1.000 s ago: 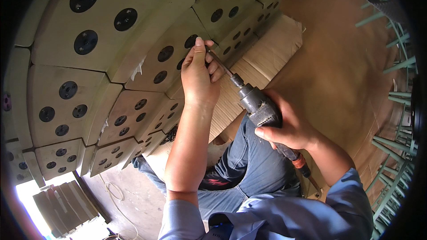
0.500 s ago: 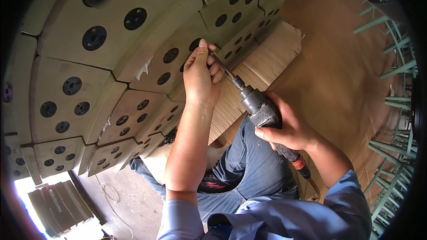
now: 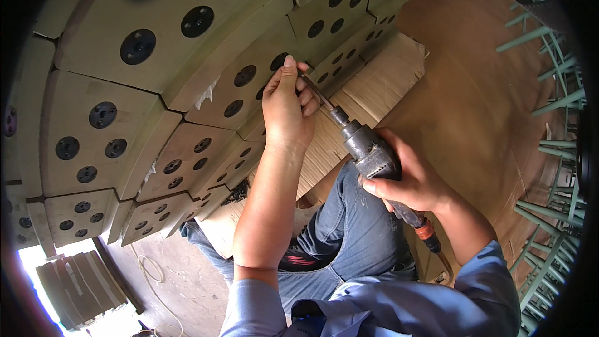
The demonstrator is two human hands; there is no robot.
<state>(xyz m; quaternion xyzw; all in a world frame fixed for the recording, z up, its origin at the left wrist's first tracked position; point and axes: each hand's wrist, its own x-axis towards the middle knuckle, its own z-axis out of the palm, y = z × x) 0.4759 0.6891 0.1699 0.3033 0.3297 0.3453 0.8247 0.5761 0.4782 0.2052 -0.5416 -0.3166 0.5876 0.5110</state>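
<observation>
I see stacked wooden blocks (image 3: 156,43) with dark round holes filling the 9 to 12 o'clock side. My left hand (image 3: 286,109) rests on one block, fingers pinching the bit (image 3: 318,92) at its 2 o'clock. My right hand (image 3: 409,181), at 4 o'clock from the left, is clamped around the drill (image 3: 369,150).

The left hand (image 3: 286,109) hides the tip of the drill bit (image 3: 317,92); the green metal racks (image 3: 549,150) are cut by the right edge.
</observation>
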